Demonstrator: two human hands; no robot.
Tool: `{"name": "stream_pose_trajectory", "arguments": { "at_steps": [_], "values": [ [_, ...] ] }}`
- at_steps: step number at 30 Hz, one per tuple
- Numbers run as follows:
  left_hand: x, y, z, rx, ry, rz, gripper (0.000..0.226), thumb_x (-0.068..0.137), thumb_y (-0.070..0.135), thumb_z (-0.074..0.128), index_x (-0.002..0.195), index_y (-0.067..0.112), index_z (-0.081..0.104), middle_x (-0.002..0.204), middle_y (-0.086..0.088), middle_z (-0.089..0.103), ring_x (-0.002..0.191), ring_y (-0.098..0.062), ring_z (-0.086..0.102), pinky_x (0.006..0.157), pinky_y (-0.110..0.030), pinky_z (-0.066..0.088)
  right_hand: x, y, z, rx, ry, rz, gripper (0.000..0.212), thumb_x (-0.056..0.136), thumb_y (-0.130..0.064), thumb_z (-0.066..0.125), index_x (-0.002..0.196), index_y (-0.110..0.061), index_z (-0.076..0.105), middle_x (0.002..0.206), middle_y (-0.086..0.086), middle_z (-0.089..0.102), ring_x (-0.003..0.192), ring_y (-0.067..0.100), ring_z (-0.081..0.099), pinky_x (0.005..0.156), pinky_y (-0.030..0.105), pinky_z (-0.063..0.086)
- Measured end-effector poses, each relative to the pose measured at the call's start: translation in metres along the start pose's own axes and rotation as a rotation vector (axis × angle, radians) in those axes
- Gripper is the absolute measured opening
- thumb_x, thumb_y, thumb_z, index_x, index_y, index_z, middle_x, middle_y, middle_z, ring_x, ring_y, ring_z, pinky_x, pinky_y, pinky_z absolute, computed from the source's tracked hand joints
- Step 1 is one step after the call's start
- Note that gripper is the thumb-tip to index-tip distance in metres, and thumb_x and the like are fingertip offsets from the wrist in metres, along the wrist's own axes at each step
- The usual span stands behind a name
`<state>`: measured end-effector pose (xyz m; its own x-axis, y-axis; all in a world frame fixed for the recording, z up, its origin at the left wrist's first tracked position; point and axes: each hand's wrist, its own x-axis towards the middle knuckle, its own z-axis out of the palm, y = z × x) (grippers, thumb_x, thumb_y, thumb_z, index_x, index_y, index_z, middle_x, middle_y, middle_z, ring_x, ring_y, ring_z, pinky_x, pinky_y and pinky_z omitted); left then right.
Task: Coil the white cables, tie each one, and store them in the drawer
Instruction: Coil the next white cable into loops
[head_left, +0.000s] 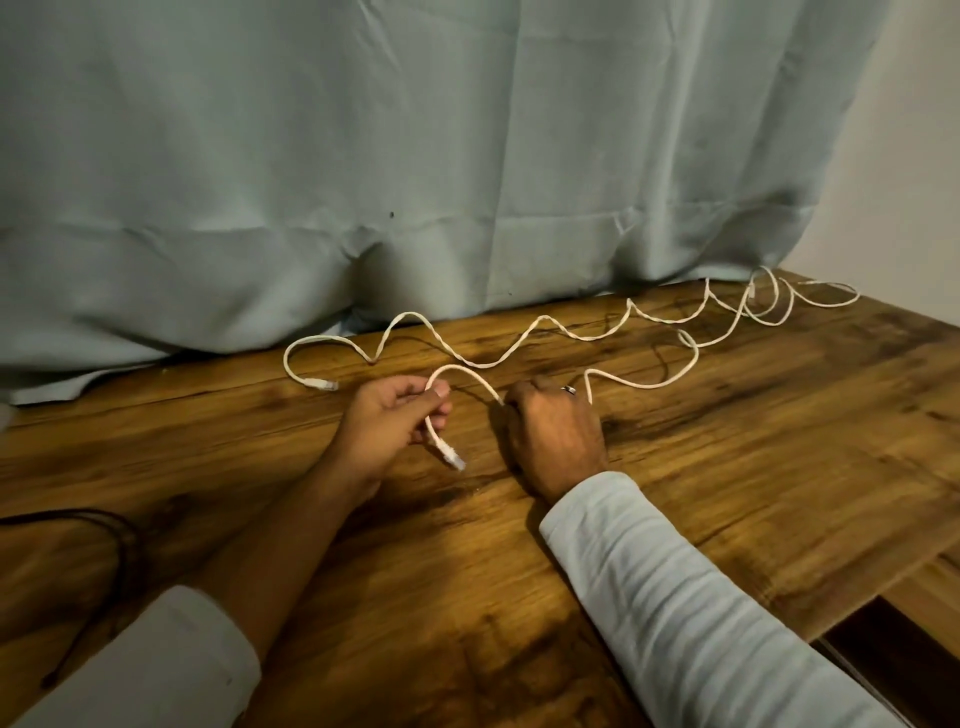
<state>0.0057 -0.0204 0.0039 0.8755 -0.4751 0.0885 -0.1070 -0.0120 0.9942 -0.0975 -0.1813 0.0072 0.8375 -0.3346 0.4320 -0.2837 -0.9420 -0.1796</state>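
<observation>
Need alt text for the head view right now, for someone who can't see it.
Both hands grip one white cable over a wooden table: the left hand pinches it near its plug end, the right hand holds it a little farther along. The rest of the white cable lies uncoiled in loose waves toward a pale blue-grey curtain, its other plug resting on the table.

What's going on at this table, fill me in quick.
A person is starting to coil a white cable on the wooden table. The left hand pinches it near one plug, which dangles below the fingers. The right hand grips the same cable further along, with a short arch between the hands. The rest lies zigzagged toward the curtain, uncoiled and untied.
</observation>
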Motion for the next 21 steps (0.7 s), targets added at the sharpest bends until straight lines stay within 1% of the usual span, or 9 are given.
{"name": "stream_pose_trajectory", "arguments": {
  "at_steps": [4,7,8,10,12,13,15,18,21],
  "values": [
    [-0.005,0.005,0.008,-0.313,-0.198,-0.088,0.025,0.107,0.019,0.050,0.115,0.007,0.071,0.082,-0.004,0.073,0.082,-0.017,0.071,0.086,-0.035,0.059,-0.001,0.002,0.003,0.016,0.004,0.078,0.027,0.103,-0.036,0.053,0.119,-0.020,0.066,0.116,0.008,0.070,0.107,0.033,0.065,0.078,0.035,0.046],
    [-0.004,0.007,0.006,-0.618,-0.300,-0.142,0.032,0.105,0.017,0.045,0.125,0.005,0.067,0.082,-0.003,0.070,0.081,-0.019,0.072,0.087,-0.039,0.061,-0.001,0.004,0.005,0.029,0.023,0.089,0.030,0.104,-0.043,0.048,0.111,-0.021,0.068,0.108,0.007,0.071,0.099,0.031,0.067,0.071,0.033,0.040],
    [-0.003,0.009,0.004,-0.705,-0.341,-0.150,0.035,0.102,0.014,0.045,0.129,0.005,0.065,0.087,-0.004,0.072,0.085,-0.019,0.074,0.088,-0.040,0.061,-0.001,0.004,0.006,0.028,0.020,0.068,0.031,0.103,-0.044,0.047,0.109,-0.021,0.068,0.106,0.008,0.072,0.098,0.031,0.068,0.072,0.034,0.043],
    [-0.002,0.011,0.001,-0.811,-0.397,-0.133,0.043,0.098,0.009,0.044,0.138,0.004,0.059,0.113,-0.008,0.075,0.104,-0.023,0.075,0.094,-0.041,0.061,-0.001,0.003,0.007,0.022,0.001,-0.013,0.031,0.100,-0.047,0.049,0.104,-0.022,0.067,0.103,0.007,0.073,0.096,0.032,0.068,0.078,0.037,0.047],
    [0.001,0.010,-0.002,-0.861,-0.388,-0.097,0.047,0.097,0.006,0.043,0.143,0.004,0.053,0.138,-0.013,0.067,0.123,-0.029,0.068,0.100,-0.042,0.058,-0.001,0.000,0.006,0.019,-0.026,-0.110,0.029,0.097,-0.050,0.053,0.100,-0.023,0.064,0.102,0.005,0.073,0.098,0.031,0.067,0.087,0.041,0.044],
    [0.003,0.010,-0.003,-0.883,-0.364,-0.088,0.048,0.096,0.007,0.044,0.144,0.004,0.052,0.143,-0.015,0.064,0.128,-0.032,0.065,0.103,-0.042,0.056,-0.002,-0.002,0.006,0.019,-0.044,-0.154,0.028,0.096,-0.049,0.054,0.100,-0.024,0.063,0.103,0.004,0.073,0.100,0.029,0.067,0.091,0.042,0.042],
    [0.008,0.009,-0.004,-0.918,-0.293,-0.085,0.045,0.096,0.011,0.048,0.140,0.005,0.055,0.144,-0.018,0.062,0.132,-0.034,0.062,0.108,-0.044,0.052,-0.002,-0.006,0.006,0.023,-0.073,-0.240,0.026,0.095,-0.047,0.054,0.101,-0.024,0.064,0.106,0.003,0.072,0.103,0.028,0.065,0.096,0.042,0.039],
    [0.012,0.009,-0.004,-0.897,-0.219,-0.074,0.036,0.093,0.022,0.054,0.125,0.009,0.065,0.140,-0.018,0.065,0.134,-0.033,0.060,0.115,-0.045,0.046,-0.005,-0.012,0.005,0.050,-0.099,-0.369,0.023,0.093,-0.044,0.055,0.096,-0.023,0.064,0.101,0.002,0.072,0.099,0.027,0.065,0.091,0.040,0.041],
    [0.011,0.009,-0.002,-0.849,-0.197,-0.070,0.033,0.093,0.029,0.055,0.116,0.010,0.069,0.140,-0.018,0.065,0.136,-0.031,0.058,0.115,-0.042,0.043,-0.008,-0.020,0.007,0.074,-0.118,-0.483,0.018,0.093,-0.038,0.053,0.094,-0.022,0.062,0.096,0.002,0.071,0.093,0.027,0.065,0.086,0.040,0.046]
  ]
}}
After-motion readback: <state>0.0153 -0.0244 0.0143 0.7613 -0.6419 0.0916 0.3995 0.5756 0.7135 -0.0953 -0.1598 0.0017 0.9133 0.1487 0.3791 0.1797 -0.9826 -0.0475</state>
